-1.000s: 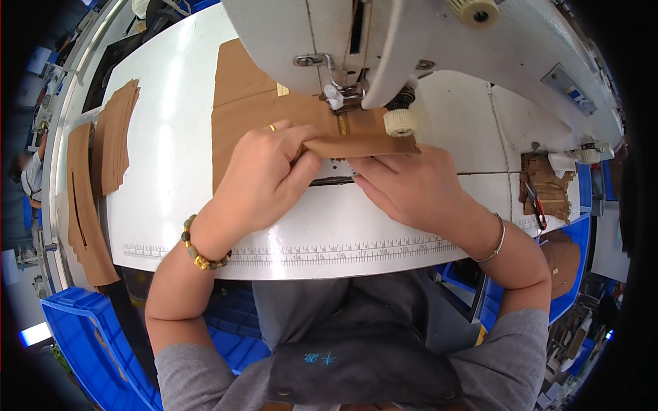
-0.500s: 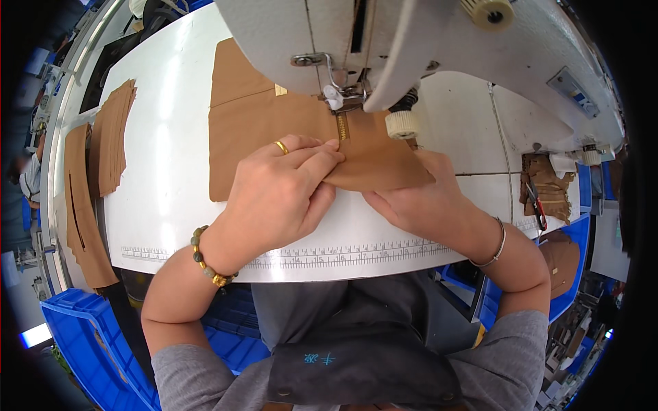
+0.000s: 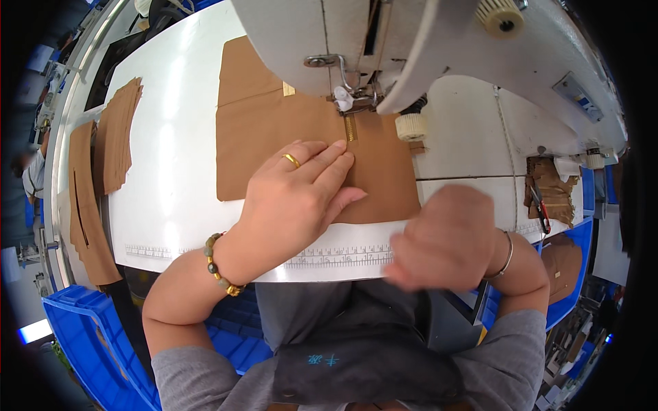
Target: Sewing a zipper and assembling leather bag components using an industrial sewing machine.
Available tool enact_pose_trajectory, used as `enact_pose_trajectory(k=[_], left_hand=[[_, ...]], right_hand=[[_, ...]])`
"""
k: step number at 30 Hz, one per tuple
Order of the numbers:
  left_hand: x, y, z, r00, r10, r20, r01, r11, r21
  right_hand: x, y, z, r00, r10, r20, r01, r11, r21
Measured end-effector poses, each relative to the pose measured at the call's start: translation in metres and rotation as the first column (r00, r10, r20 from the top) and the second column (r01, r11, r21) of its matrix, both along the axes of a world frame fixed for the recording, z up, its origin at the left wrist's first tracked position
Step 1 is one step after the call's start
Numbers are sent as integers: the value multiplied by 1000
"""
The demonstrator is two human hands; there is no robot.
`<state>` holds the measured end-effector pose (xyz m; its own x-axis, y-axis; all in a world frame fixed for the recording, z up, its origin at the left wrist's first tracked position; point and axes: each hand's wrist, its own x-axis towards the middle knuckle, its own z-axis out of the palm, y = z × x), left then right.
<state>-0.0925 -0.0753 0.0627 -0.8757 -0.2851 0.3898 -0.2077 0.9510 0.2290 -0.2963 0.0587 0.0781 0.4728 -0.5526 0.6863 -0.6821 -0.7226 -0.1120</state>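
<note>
A brown fabric piece point(image 3: 267, 144) lies under the presser foot point(image 3: 356, 103) of a white sewing machine point(image 3: 466, 41). Below the foot, a short stretch of brass-coloured zipper point(image 3: 351, 128) shows in the fabric. My left hand point(image 3: 305, 181), with a gold ring on it, rests flat on the cloth just in front of the zipper, fingers stretched and thumb apart. Off the fabric's near right corner is my right hand point(image 3: 445, 240), over the table's front edge. Motion smears its fingers, so whether it holds anything is unclear.
Brown strips point(image 3: 118, 137) are stacked at the table's left, beside longer slotted brown pieces point(image 3: 89, 205). At right, small thread snips point(image 3: 540, 209) lie against a bundle of brown pieces point(image 3: 552, 185). A blue crate point(image 3: 82, 308) stands lower left. A printed ruler point(image 3: 343, 259) runs along the front edge.
My right hand has let go of the fabric's near right part and moved toward me. That lifted part now lies flat. My left hand has flattened out on the cloth.
</note>
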Motion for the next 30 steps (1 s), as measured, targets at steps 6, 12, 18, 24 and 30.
enact_pose_trajectory(k=[6, 12, 18, 24, 30], left_hand=[[-2, 4, -6, 999, -7, -32, 1, 984, -179], [-6, -5, -7, 999, -7, -50, -1, 985, -174], [-11, -13, -7, 998, 40, -39, -46, 987, -157], [-11, -12, -8, 997, 58, -44, -64, 986, -153], [-10, -11, -9, 995, 93, -43, -99, 983, -155]], right_hand=[[-2, -21, -25, 893, -417, -168, 444, 877, 185], [0, -26, -28, 885, -423, -193, 460, 856, 236], [-6, -38, -33, 885, -422, -195, 460, 857, 235], [-10, -39, -36, 888, -427, -170, 459, 845, 275], [-14, -42, -34, 917, -399, 5, 359, 831, 424]])
